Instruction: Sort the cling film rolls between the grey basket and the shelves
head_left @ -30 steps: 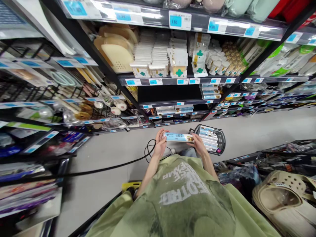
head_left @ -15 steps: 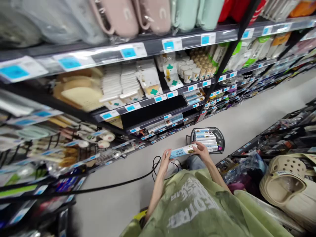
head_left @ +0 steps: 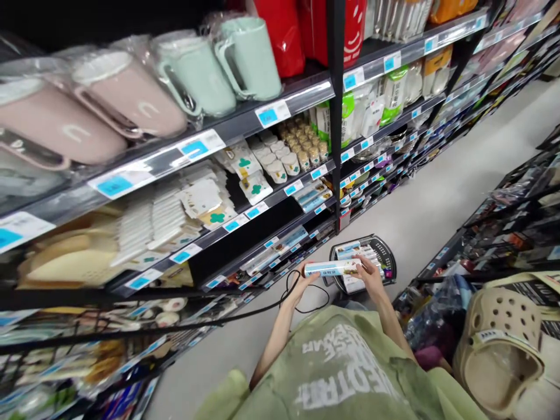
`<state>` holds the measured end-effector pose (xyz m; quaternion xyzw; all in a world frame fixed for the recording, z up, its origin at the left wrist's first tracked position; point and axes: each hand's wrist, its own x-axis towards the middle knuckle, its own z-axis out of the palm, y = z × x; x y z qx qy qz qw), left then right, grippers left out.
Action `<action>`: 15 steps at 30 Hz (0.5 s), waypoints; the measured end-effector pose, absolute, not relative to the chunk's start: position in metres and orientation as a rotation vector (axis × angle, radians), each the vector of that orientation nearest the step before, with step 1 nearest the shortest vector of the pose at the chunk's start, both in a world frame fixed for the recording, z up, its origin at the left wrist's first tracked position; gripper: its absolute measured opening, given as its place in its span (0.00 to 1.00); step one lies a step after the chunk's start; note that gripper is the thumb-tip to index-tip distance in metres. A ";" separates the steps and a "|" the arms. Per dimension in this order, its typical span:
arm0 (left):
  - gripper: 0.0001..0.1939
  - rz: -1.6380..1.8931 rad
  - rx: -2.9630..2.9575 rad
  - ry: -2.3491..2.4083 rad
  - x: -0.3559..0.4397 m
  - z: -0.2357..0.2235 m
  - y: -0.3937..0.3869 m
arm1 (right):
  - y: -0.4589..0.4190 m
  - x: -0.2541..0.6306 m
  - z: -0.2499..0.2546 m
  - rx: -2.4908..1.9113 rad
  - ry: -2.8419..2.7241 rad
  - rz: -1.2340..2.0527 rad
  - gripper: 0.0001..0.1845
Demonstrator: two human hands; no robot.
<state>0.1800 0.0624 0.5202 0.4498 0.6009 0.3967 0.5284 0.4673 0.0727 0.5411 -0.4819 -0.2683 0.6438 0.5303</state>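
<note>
A long, slim, blue-and-white printed package (head_left: pixel 332 269) is held roughly level between two bare hands. Its left end is clamped between the thumb and fingers of the left hand (head_left: pixel 301 284); its right end is pinched by the thumb and fingers of the right hand (head_left: pixel 371 279). From this view, the near left part of a black plastic basket (head_left: pixel 395 267) is overlapped by it; whether basket and package touch cannot be told. Similar blue-and-white packages (head_left: pixel 349 249) are lying in the basket, which is set on the pale grey floor (head_left: pixel 437 195) beside the black metal shelving (head_left: pixel 335 111). More slim printed packets (head_left: pixel 313 196) are stacked at the right end of a low shelf, by the upright. Near the left hand, a thin black cord (head_left: pixel 258 311) is looped.

The package is judged light and fairly stiff along its length, with a smooth, possibly slippery surface. It is probably not fragile, though its ends could be dented by a hard squeeze. It is best gripped lightly at both ends, or around the middle if one hand is used.
</note>
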 end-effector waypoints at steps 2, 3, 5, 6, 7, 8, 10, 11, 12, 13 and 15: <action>0.28 0.885 1.251 1.422 0.189 0.529 0.088 | 0.082 0.480 0.538 -1.168 -0.608 1.480 0.30; 0.27 0.829 1.371 1.411 0.193 0.532 0.099 | 0.085 0.485 0.535 -1.187 -0.587 1.455 0.31; 0.25 0.705 1.600 1.366 0.201 0.537 0.119 | 0.090 0.494 0.530 -1.226 -0.552 1.427 0.33; 0.24 0.644 1.691 1.339 0.205 0.538 0.127 | 0.092 0.498 0.527 -1.239 -0.535 1.420 0.34; 0.25 0.586 1.763 1.319 0.210 0.538 0.133 | 0.094 0.501 0.524 -1.246 -0.519 1.415 0.35; 0.26 0.531 1.821 1.307 0.216 0.536 0.138 | 0.095 0.505 0.521 -1.249 -0.502 1.410 0.35; 0.29 0.429 1.914 1.307 0.228 0.530 0.144 | 0.097 0.510 0.516 -1.258 -0.470 1.401 0.36; 0.30 0.389 1.948 1.311 0.235 0.527 0.146 | 0.097 0.513 0.514 -1.264 -0.458 1.395 0.36; 0.31 0.360 1.968 1.310 0.241 0.523 0.148 | 0.098 0.515 0.513 -1.270 -0.450 1.390 0.36; 0.31 0.345 1.974 1.301 0.248 0.520 0.150 | 0.099 0.516 0.512 -1.276 -0.444 1.384 0.36; 0.30 0.366 1.944 1.265 0.259 0.515 0.156 | 0.099 0.518 0.511 -1.288 -0.434 1.366 0.35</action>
